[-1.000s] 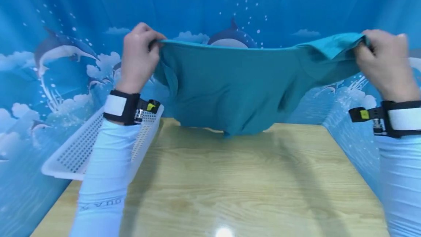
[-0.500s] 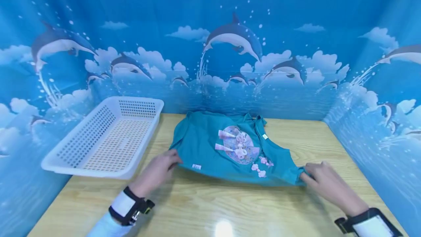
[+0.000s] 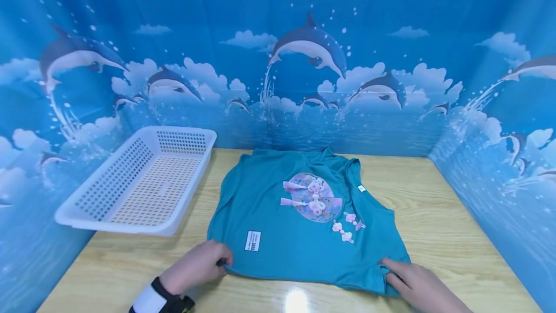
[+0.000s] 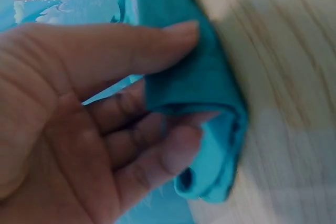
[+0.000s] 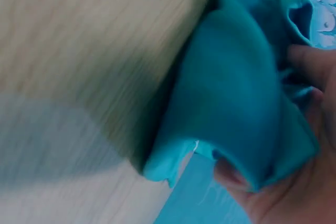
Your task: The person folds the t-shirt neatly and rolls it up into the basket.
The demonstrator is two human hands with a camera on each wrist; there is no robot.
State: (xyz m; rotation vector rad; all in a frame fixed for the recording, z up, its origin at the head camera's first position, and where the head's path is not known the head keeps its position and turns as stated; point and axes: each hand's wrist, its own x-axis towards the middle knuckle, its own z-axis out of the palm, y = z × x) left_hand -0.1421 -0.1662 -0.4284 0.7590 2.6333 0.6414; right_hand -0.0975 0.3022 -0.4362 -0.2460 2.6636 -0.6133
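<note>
Both near corners of the shirt [image 3: 269, 257] pinched
Left hand [image 3: 201, 263] has one, right hand [image 3: 418, 281] the other — neither nearer; the shirt spreads away from them over the table [image 3: 443, 216], seemingly longest side to side — basket [image 3: 126, 228] off its left.

Wood-grain table [image 3: 438, 197] bearing teal shirt [image 3: 299, 245], white basket [image 3: 117, 226]
</note>
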